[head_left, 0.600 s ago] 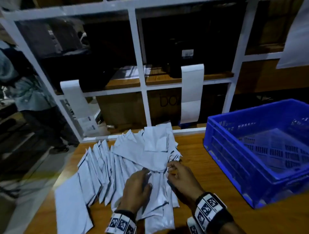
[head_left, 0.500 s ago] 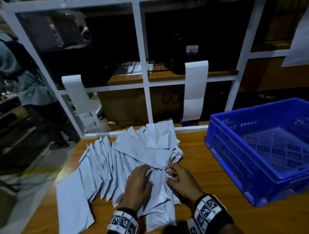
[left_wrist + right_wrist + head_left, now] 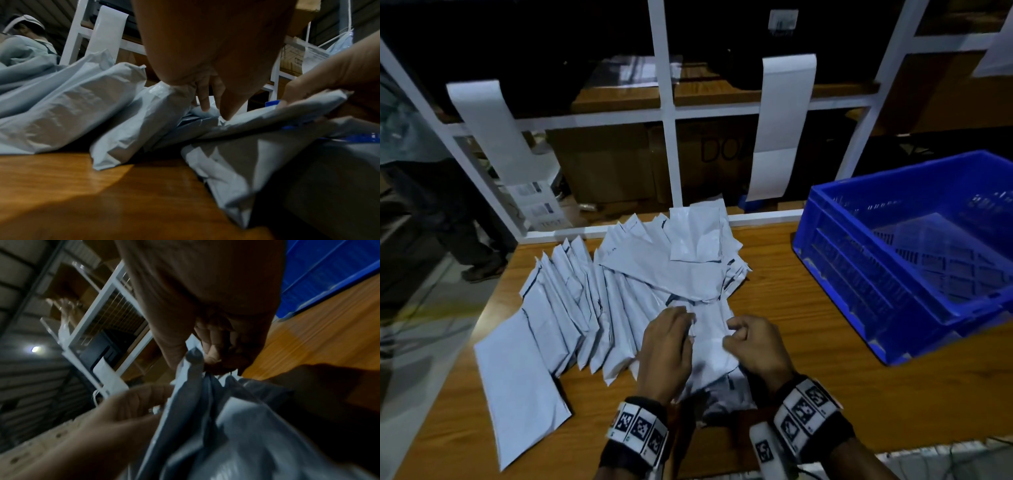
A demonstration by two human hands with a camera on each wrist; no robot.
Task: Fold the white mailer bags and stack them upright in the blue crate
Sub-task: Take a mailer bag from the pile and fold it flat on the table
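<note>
1. My left hand (image 3: 666, 346) lies on the crinkled, glossy white mailer bags (image 3: 619, 294), fingers extended and pressing a bag's top edge.
2. My right hand (image 3: 753, 346) is curled, thumb and fingers pinching the same mailer bag (image 3: 710, 346) between both hands.
3. The rest fan out flat, overlapping, to the left of my left hand and beyond both hands.
4. The blue crate (image 3: 859, 274), slotted rigid plastic, sits to the right of my right hand; bare wooden table (image 3: 774, 284) lies between them.
</note>
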